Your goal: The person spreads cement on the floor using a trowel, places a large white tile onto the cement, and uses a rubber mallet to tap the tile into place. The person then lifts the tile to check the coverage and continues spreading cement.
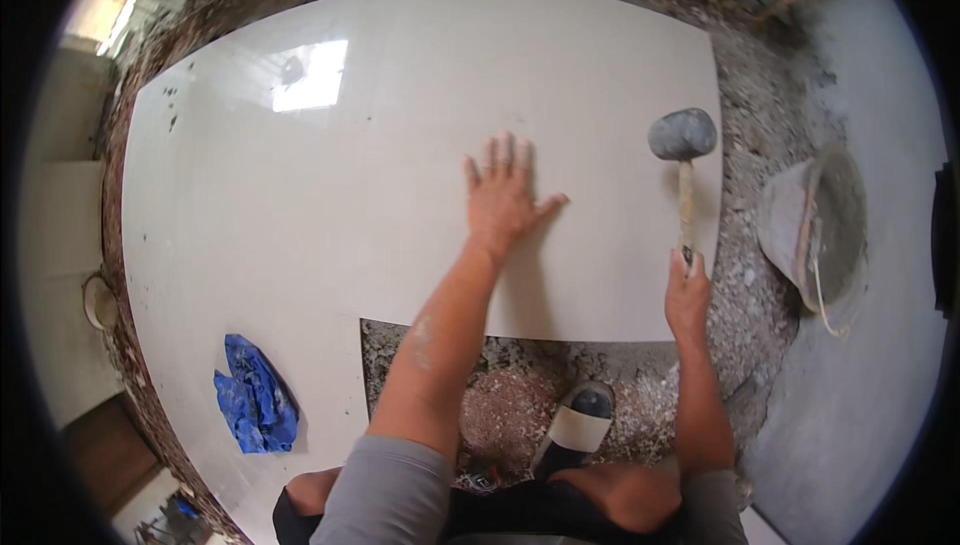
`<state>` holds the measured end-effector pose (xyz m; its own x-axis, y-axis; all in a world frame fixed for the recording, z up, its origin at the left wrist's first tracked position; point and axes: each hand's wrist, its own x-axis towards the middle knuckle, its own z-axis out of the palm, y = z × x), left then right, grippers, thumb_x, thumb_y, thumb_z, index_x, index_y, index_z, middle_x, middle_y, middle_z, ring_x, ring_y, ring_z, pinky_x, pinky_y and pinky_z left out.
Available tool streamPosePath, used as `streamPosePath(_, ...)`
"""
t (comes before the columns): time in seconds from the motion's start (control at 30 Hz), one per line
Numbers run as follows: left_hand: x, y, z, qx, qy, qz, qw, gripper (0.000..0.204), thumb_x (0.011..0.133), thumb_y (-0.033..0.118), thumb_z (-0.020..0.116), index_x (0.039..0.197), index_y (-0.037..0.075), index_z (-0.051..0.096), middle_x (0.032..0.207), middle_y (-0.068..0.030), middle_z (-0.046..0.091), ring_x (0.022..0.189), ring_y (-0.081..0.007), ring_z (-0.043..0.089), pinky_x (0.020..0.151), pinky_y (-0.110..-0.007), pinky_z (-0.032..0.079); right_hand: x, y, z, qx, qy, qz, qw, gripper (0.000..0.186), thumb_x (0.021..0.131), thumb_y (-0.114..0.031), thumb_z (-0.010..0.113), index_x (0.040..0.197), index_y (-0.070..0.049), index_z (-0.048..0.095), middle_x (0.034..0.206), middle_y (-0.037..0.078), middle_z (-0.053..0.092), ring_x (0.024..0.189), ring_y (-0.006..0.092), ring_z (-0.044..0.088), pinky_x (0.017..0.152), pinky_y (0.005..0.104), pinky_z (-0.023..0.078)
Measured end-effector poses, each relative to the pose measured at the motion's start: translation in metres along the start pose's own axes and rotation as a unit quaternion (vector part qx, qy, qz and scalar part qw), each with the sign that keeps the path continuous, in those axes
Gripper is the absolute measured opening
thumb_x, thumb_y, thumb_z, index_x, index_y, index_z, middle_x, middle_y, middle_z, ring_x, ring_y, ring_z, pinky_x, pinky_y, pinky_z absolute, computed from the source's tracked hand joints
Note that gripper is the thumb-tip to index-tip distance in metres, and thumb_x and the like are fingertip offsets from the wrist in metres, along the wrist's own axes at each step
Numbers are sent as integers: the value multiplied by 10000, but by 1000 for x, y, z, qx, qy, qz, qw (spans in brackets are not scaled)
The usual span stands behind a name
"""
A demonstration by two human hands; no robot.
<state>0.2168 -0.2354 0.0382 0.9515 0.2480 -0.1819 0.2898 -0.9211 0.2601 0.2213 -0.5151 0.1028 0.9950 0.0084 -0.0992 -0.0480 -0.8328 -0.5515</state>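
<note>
Large glossy off-white floor tiles spread out in front of me, a few dark specks on their surface. My left hand lies flat near the middle, fingers spread, palm down, with nothing in it. At the right, my right hand grips the wooden handle of a rubber mallet. The mallet's dark grey head is over the tile's right edge area; whether it touches the surface I cannot tell. A crumpled blue plastic bag rests on the tile at the lower left.
Rough rubble and mortar ground borders the tiles at the right and near side. A mortar-caked bucket leans by the right wall. My sandalled foot stands on the rubble before me. A window reflection shines on the tile.
</note>
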Motion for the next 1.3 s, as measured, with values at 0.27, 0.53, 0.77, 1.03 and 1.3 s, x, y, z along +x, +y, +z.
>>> streamPosePath(0.27, 3, -127, -21, 11, 111, -261, 959, 940, 865, 682, 378, 1462, -21, 195, 1547, -167, 149, 1446, -307, 58, 1150, -519, 19, 70, -83, 35, 116, 7, -105, 988, 285, 963, -254, 516, 953, 31, 509, 679, 196, 562, 599, 274, 580, 552, 386, 428)
streamPosePath(0.53, 3, -129, -24, -2, 98, -254, 962, 924, 876, 668, 363, 1468, -17, 179, 1549, -163, 148, 1448, -298, 51, 1148, -524, 26, 88, -101, 95, 66, 24, -83, 994, 331, 964, -301, 515, 976, 30, 513, 684, 215, 550, 587, 297, 525, 593, 394, 437)
streamPosePath(0.77, -3, -133, -16, -6, 126, -239, 963, 901, 889, 649, 345, 1467, -23, 180, 1549, -177, 144, 1448, -305, 52, 1147, -521, 23, -2, -37, 60, 150, -60, 39, 986, 277, 972, -270, 506, 948, 5, 517, 634, 13, 469, 550, 96, 444, 492, 272, 381)
streamPosePath(1.03, -136, -103, 5, -50, 49, -320, 945, 959, 873, 661, 385, 1463, -52, 133, 1542, -231, 76, 1444, -336, -10, 1154, -497, -10, -88, 11, 20, 164, -118, 56, 978, 252, 969, -268, 513, 1017, -21, 527, 656, -14, 453, 543, 65, 428, 461, 219, 347)
streamPosePath(1.3, -153, -95, 9, -38, 53, -346, 936, 999, 863, 695, 372, 1465, -55, 101, 1538, -244, 54, 1441, -348, -29, 1154, -494, -14, -86, 44, 28, 55, -143, 27, 988, 364, 960, -286, 504, 1062, 61, 531, 791, 160, 601, 681, 251, 574, 654, 370, 479)
